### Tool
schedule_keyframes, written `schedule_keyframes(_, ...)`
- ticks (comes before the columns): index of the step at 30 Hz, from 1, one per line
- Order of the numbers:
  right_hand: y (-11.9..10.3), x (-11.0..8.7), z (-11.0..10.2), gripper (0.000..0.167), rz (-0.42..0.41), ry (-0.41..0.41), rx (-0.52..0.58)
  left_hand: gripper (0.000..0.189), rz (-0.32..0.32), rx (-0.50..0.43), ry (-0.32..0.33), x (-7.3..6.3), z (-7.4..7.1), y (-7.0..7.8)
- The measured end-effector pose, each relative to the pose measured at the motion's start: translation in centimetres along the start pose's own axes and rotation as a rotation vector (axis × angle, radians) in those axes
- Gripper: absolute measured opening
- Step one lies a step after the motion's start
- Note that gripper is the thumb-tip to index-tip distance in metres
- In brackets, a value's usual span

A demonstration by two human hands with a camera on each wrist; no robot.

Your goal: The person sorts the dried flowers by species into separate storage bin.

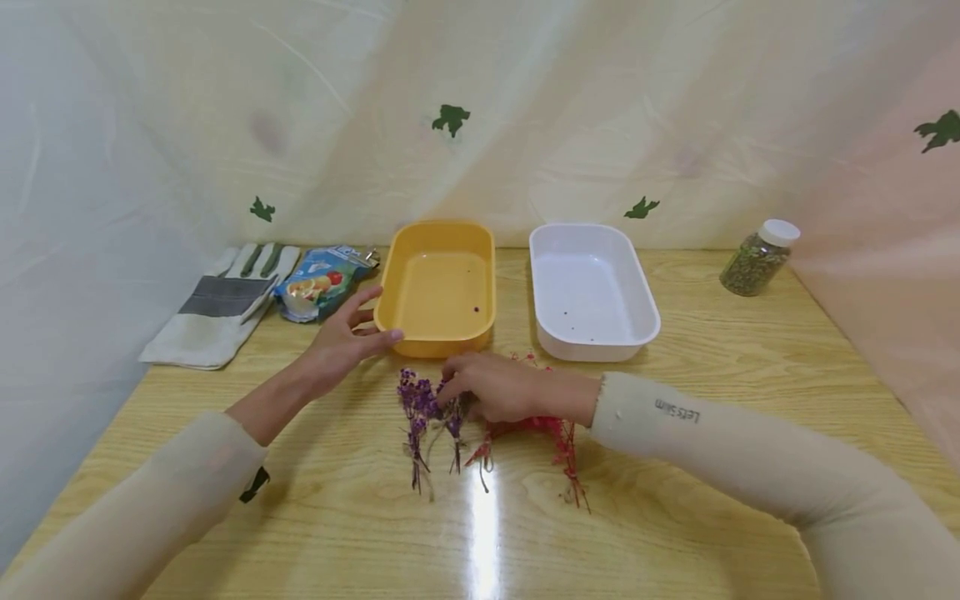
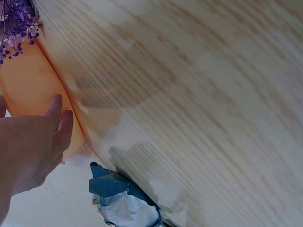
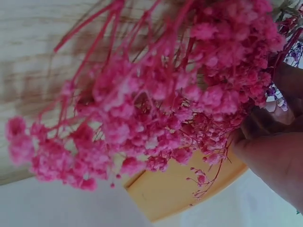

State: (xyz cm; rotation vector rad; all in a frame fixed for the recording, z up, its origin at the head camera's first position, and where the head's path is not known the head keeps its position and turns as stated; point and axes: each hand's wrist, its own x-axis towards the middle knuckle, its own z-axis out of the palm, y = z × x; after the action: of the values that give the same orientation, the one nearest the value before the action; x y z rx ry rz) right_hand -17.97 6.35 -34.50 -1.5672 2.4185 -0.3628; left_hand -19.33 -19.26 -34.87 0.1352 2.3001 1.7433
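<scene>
Right now, the right hand (image 1: pixel 498 387) is pinching some purple flowers (image 1: pixel 453 423) on the table (image 1: pixel 645 533), between another purple bunch (image 1: pixel 416 397) and the pink-red flowers (image 1: pixel 564 443). The left hand (image 1: pixel 337 343) is spreading its fingers, touching the near left corner of the yellow tub (image 1: pixel 438 347).

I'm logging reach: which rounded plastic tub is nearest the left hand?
The yellow rounded plastic tub: the left hand is at its near left corner. The white rounded plastic tub stands farther right, away from that hand.
</scene>
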Motion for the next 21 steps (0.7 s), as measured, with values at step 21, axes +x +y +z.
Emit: schedule_keyframes(21,-0.8,-0.4,-2.3,0.018,-0.152,0.16,0.128,0.085,-0.006,-0.007,-0.008,-0.1,0.1,0.3)
